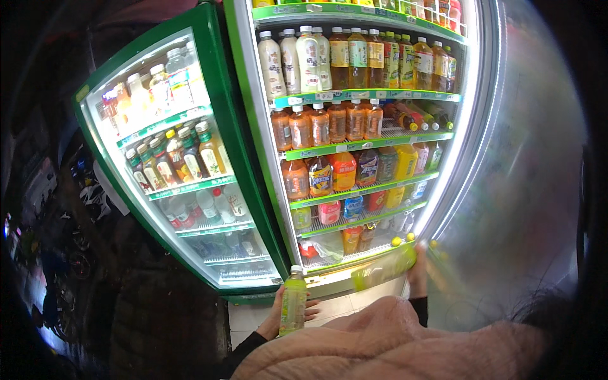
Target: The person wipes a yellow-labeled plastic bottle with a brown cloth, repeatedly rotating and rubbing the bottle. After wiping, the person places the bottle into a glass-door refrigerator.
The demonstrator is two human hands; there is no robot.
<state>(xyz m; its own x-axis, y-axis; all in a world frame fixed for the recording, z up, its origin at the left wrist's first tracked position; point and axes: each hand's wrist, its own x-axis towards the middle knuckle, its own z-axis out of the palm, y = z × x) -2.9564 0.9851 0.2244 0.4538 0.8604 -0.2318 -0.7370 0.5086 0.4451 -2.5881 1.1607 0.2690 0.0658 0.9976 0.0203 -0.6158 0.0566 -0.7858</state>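
Note:
My left hand (273,318) is wrapped around a drink bottle (293,307) with a pale cap and a green-yellow label. It stands nearly upright in front of the cooler's lower left corner, some fingertips showing past its right side. To the right, my right hand (418,273) grips a larger green bottle (382,268) near one end. That bottle lies almost level before the cooler's bottom edge, smeared by motion. The open drinks cooler (373,149) rises ahead, its shelves lined with bottles. Several small yellow caps (396,241) show on its lowest shelf, just above the green bottle.
A second, green-framed cooler (212,82) stands at the left, its lit shelves holding bottles. At the right, the fogged glass door (506,190) of the main cooler is swung open. Pale floor tiles (345,305) lie below. Motorbikes (92,196) stand in the dark at far left.

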